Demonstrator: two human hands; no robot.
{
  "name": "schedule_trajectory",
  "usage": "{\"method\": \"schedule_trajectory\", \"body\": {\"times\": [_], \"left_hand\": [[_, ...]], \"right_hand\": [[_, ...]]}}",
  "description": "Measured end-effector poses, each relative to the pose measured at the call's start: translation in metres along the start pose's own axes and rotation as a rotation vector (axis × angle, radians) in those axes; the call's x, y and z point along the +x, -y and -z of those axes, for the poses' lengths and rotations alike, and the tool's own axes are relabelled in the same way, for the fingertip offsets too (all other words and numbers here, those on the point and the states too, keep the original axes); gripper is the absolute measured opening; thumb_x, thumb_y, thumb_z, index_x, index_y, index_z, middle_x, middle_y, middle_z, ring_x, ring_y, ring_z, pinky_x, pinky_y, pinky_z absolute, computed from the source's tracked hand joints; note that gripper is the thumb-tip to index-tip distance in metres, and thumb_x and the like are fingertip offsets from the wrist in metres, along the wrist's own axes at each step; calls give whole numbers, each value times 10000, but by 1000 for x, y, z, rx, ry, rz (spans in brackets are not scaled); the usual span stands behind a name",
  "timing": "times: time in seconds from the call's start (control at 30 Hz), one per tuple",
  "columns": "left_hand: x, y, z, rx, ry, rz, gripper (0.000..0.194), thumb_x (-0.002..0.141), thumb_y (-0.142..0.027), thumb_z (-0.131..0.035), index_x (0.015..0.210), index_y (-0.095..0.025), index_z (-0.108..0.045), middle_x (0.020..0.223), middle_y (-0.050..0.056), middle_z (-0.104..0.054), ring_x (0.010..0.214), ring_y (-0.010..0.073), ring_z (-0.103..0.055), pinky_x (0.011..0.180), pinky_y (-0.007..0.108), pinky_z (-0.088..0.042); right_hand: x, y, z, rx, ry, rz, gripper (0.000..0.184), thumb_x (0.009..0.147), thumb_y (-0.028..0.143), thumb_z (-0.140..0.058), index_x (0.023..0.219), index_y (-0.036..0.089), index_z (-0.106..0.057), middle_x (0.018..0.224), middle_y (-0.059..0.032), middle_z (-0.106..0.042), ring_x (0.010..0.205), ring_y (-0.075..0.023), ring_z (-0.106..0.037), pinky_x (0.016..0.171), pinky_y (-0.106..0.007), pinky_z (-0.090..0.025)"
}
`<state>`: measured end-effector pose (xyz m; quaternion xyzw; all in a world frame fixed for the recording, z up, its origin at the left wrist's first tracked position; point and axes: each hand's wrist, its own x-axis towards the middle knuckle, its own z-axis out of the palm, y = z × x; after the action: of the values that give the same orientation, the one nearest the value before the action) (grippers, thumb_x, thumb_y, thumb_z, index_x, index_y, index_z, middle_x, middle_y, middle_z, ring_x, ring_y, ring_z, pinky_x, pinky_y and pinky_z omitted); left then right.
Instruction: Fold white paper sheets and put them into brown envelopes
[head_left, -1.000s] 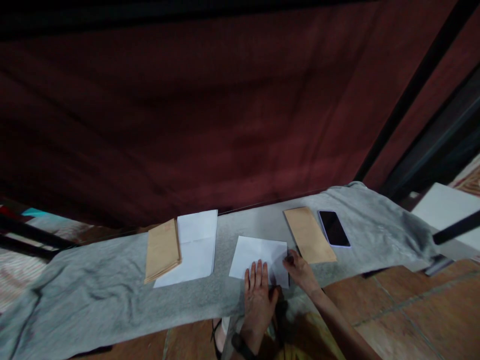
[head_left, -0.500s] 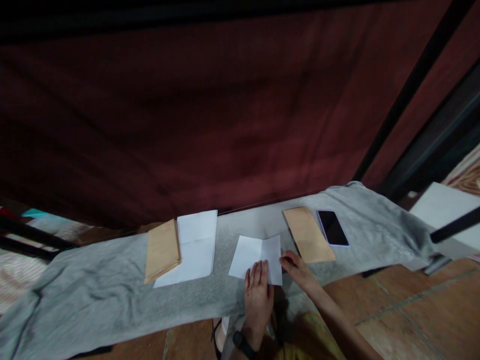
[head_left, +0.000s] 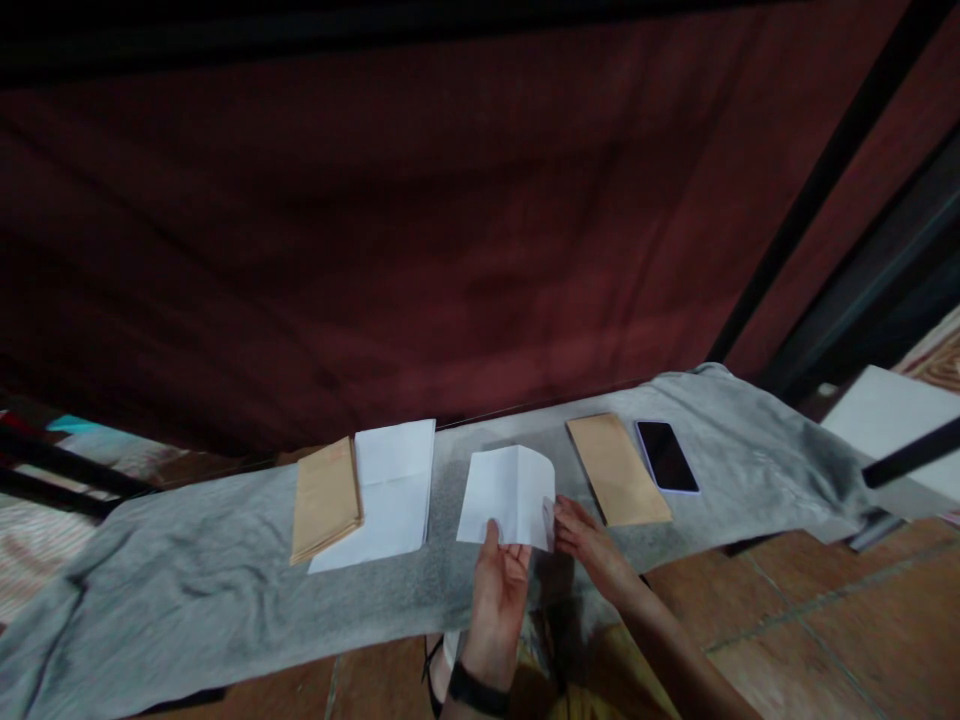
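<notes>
A white sheet of paper [head_left: 504, 492] is lifted off the grey cloth [head_left: 187, 590], its right third folded over toward the left. My left hand [head_left: 501, 590] pinches the sheet's lower edge with the thumb on top. My right hand [head_left: 589, 540] holds the folded right edge with its fingertips. Just right of the sheet lies a brown envelope [head_left: 616, 468] with a black phone [head_left: 666, 456] beside it.
To the left lie a stack of brown envelopes [head_left: 325, 497] and white sheets [head_left: 390, 495] side by side. A dark red curtain [head_left: 420, 220] hangs close behind the cloth-covered bench. A white board [head_left: 889, 415] and a black bar [head_left: 911, 452] stand at the far right, above a tiled floor [head_left: 847, 630].
The sheet lay flat under my left palm; my right hand folded its right part over to the left. Both hands now grip the sheet and have raised it off the cloth.
</notes>
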<state>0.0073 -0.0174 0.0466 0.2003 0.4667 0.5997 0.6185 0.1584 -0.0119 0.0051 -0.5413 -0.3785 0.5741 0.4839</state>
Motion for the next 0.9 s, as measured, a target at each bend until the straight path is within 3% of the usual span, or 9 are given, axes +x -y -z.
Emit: {"method": "schedule_trajectory", "body": {"times": [0.1,0.23,0.3,0.4,0.5,0.57,0.67,0.8,0.9], "left_hand": [[5,8,12,-46,-68,50,224,960,-428,-538,1025,-236,-634,1053,87,-760,1068,223,-717,940,420,-595],[6,14,36,34,-174,175,238,813,-375,-766,909,-209,-625,876,56,-760,810,197,-752,748,343,-618],[2,15,49,139,-98,256,347,746,-443,-820,891,-181,-644,812,73,-756,747,208,-747,655,306,-594],[-4,16,63,385,31,300,463,742,-608,-756,836,-162,-677,690,77,-730,611,214,-711,534,290,-541],[-8,20,62,769,78,11,446,878,-612,-575,782,-193,-692,685,67,-717,630,228,-707,611,351,-583],[-5,23,54,1063,136,-341,376,975,-470,-457,965,-208,-726,989,100,-765,951,256,-730,883,413,-589],[4,30,40,1471,245,-730,430,1005,-306,-389,1380,-191,-565,1489,108,-544,1408,264,-468,1175,494,-392],[19,46,38,1766,298,-870,528,1005,-280,-402,1509,-123,-399,1563,146,-442,1473,287,-365,1179,533,-379],[25,58,45,1840,278,-907,553,1013,-285,-388,1542,-132,-344,1579,146,-414,1488,284,-335,1179,537,-373]], "right_hand": [[6,0,1,-60,-94,90,681,787,642,-623,1284,178,-598,1062,-115,-733,923,-275,-704,731,-362,-584],[21,-14,11,-341,-233,237,602,825,479,-564,1350,184,-546,906,-60,-723,803,-241,-693,732,-372,-576],[24,-24,16,-505,-288,302,581,844,370,-509,1399,196,-503,991,-75,-728,879,-251,-703,806,-397,-572],[23,-37,19,-702,-330,372,593,865,278,-438,1448,168,-450,1141,-134,-713,978,-278,-707,869,-425,-563],[18,-44,16,-835,-311,434,604,892,227,-395,1489,135,-388,1237,-168,-681,1038,-277,-703,898,-420,-558],[14,-43,11,-921,-299,459,597,909,203,-375,1500,123,-369,1287,-179,-655,1079,-275,-689,919,-407,-548],[9,-37,8,-1081,-309,431,559,935,193,-369,1488,123,-408,1276,-193,-649,1022,-278,-696,873,-381,-545],[7,-24,15,-1285,-364,425,457,975,260,-404,1389,133,-550,1217,-197,-668,1070,-322,-659,912,-435,-517],[12,-17,16,-1334,-325,541,442,1007,320,-408,1369,131,-575,1368,-187,-606,1253,-340,-561,1024,-492,-463]]}}
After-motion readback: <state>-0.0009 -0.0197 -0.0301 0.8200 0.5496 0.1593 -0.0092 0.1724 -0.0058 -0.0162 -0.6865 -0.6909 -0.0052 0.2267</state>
